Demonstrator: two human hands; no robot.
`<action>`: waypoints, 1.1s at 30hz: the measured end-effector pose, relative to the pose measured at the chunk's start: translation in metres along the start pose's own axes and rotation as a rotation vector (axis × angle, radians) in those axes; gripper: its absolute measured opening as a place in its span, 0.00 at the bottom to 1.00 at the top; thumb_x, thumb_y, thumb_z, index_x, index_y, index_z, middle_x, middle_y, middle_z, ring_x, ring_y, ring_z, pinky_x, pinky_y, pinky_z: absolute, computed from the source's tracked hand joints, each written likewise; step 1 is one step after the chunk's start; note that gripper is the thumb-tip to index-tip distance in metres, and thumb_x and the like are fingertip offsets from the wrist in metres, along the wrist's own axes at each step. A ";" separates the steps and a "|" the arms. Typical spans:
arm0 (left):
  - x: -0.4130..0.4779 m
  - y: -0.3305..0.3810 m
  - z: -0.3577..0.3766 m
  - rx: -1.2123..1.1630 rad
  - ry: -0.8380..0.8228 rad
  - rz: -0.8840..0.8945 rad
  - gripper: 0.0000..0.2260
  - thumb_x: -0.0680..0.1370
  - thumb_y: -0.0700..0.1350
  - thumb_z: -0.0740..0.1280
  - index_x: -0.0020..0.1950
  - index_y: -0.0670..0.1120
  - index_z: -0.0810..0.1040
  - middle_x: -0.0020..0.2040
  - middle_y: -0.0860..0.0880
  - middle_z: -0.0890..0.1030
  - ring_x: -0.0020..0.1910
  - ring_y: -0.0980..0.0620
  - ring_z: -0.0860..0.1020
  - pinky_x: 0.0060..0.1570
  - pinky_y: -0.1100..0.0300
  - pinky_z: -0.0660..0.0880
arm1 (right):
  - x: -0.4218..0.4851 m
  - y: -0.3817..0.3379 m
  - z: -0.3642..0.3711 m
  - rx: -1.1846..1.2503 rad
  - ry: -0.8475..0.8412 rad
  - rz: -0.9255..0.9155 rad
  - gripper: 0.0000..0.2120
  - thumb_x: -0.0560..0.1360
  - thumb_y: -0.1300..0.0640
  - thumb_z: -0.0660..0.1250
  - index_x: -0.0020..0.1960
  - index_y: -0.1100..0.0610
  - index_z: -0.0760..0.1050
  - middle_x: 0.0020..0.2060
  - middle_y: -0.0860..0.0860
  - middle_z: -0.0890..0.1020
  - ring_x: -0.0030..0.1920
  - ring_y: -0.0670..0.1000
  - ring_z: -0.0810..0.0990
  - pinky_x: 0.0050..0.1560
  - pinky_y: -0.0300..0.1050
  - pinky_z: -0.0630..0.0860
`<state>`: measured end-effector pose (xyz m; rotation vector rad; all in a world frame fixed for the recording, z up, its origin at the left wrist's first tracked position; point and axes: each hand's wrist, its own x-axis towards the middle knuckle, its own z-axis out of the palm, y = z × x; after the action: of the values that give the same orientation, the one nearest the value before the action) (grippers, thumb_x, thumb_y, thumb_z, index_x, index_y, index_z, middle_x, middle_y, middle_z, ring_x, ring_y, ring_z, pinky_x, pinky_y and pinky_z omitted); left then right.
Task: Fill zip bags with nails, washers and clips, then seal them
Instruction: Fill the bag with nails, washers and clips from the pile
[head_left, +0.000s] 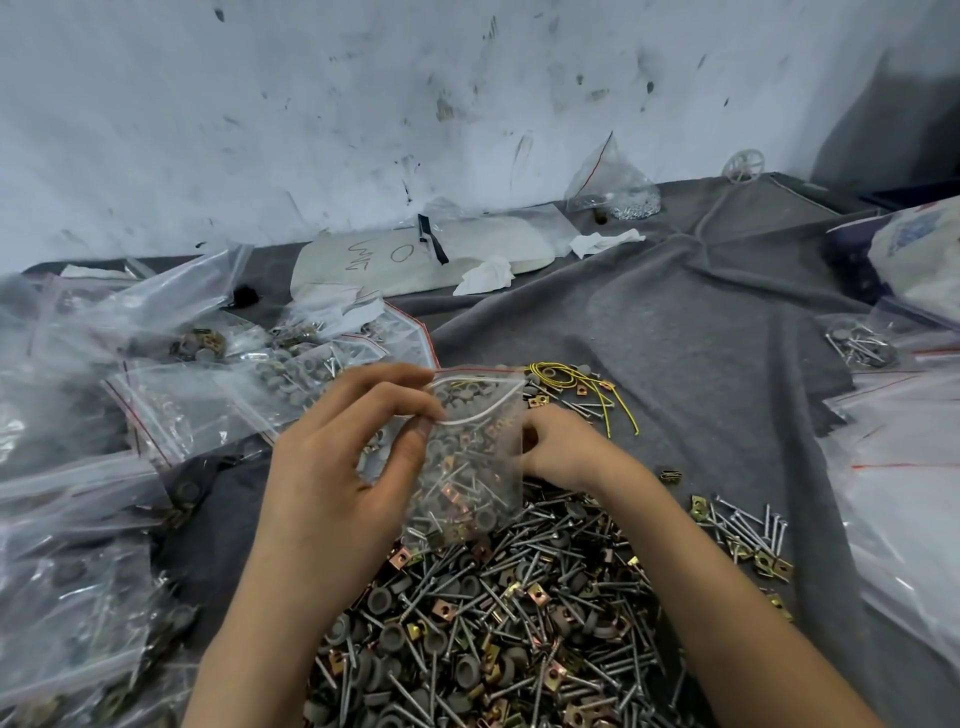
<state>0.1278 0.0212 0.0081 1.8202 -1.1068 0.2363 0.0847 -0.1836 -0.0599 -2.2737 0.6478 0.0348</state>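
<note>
One part-filled zip bag was held just above one pile of nails, washers and clips, left hand pinched its open mouth, right hand curled behind it, grip unclear.

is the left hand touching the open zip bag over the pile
Touching. The head view shows the left hand pinching the zip bag at its open rim, thumb and fingertips pressed on the plastic.

zip bag: clear glossy plastic | nails: shiny metal | cloth: matt grey
</note>
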 end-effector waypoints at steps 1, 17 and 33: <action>0.000 0.000 0.000 0.000 -0.001 -0.001 0.06 0.75 0.43 0.65 0.46 0.49 0.81 0.55 0.57 0.79 0.57 0.58 0.78 0.55 0.50 0.78 | 0.000 -0.001 0.000 0.011 0.005 -0.003 0.07 0.71 0.59 0.73 0.48 0.59 0.81 0.49 0.53 0.83 0.51 0.52 0.79 0.54 0.45 0.76; 0.000 0.002 0.000 0.006 -0.003 0.004 0.06 0.75 0.43 0.65 0.46 0.48 0.82 0.55 0.57 0.79 0.57 0.58 0.78 0.56 0.52 0.78 | -0.009 -0.016 -0.015 0.386 0.215 -0.135 0.05 0.71 0.67 0.70 0.45 0.60 0.81 0.42 0.55 0.83 0.42 0.50 0.79 0.45 0.45 0.76; 0.000 0.004 0.002 0.013 0.002 0.031 0.06 0.75 0.42 0.65 0.45 0.49 0.81 0.54 0.57 0.79 0.56 0.58 0.79 0.55 0.56 0.77 | -0.038 -0.041 -0.044 0.607 0.515 -0.409 0.05 0.74 0.61 0.69 0.43 0.52 0.81 0.36 0.44 0.83 0.40 0.41 0.79 0.44 0.36 0.75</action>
<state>0.1244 0.0189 0.0099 1.8148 -1.1349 0.2638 0.0628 -0.1728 0.0066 -1.7679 0.3579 -0.8516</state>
